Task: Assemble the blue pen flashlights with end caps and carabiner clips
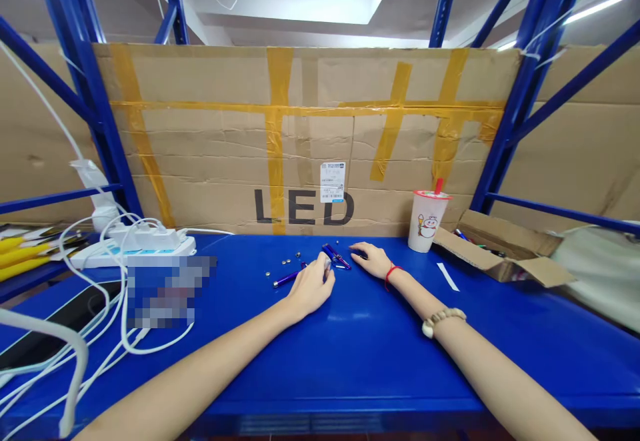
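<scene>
My left hand (311, 287) rests over the blue table with its fingers curled together. A small pale bit shows at its fingertips, too small to name. Beside that hand lies a slim shiny purple tube (285, 280), partly covered by the fingers. Just past the fingertips are more purple metal tubes (336, 255) in a small cluster. Several tiny round silvery pieces (284, 262) are scattered to the left of them. To the right of the cluster, my right hand (371, 259) lies palm down with fingers stretched out, holding nothing visible.
A white cup (428, 221) with a red straw stands at the back right, near an open cardboard box (493, 244) holding pens. A white paper strip (447, 277) lies nearby. At left are a power strip (90, 253), tangled white cables and a phone (55, 327). Cardboard (225, 161) closes the back.
</scene>
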`<state>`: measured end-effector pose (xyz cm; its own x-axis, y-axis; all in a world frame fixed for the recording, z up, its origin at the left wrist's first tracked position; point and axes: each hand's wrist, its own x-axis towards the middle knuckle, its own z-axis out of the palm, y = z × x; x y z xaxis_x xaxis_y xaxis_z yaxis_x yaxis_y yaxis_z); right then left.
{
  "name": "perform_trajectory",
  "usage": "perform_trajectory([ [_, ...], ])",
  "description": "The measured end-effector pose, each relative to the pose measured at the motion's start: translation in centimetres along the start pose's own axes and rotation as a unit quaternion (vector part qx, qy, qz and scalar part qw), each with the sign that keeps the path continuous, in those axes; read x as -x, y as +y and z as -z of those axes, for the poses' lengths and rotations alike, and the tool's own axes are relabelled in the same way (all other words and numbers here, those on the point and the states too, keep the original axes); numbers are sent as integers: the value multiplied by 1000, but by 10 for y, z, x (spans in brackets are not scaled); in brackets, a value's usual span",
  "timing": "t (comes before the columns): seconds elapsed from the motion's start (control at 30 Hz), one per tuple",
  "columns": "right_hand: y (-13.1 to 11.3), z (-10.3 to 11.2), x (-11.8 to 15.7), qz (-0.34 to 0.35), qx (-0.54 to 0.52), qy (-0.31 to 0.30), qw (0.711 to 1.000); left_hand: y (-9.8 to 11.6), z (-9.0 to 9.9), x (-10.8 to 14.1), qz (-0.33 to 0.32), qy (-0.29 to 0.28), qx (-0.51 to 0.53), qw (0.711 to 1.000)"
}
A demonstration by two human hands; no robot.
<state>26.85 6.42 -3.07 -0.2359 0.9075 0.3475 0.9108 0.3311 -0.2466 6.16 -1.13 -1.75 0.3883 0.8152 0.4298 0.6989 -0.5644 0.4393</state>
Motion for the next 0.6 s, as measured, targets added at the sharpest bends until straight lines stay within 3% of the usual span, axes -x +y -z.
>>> perform_trajectory([
  [0.2, -11, -1, 0, 3, -11, 18, 1000, 2, 0, 2, -16, -1, -26, 1000],
  [0.37, -15, 9, -19, -75, -16, 59, 995, 3, 1, 3, -10, -12, -35, 999],
  [0.6, -26, 0, -54, -106, 22, -1, 994, 4, 0, 3, -18, -11, -44, 999],
])
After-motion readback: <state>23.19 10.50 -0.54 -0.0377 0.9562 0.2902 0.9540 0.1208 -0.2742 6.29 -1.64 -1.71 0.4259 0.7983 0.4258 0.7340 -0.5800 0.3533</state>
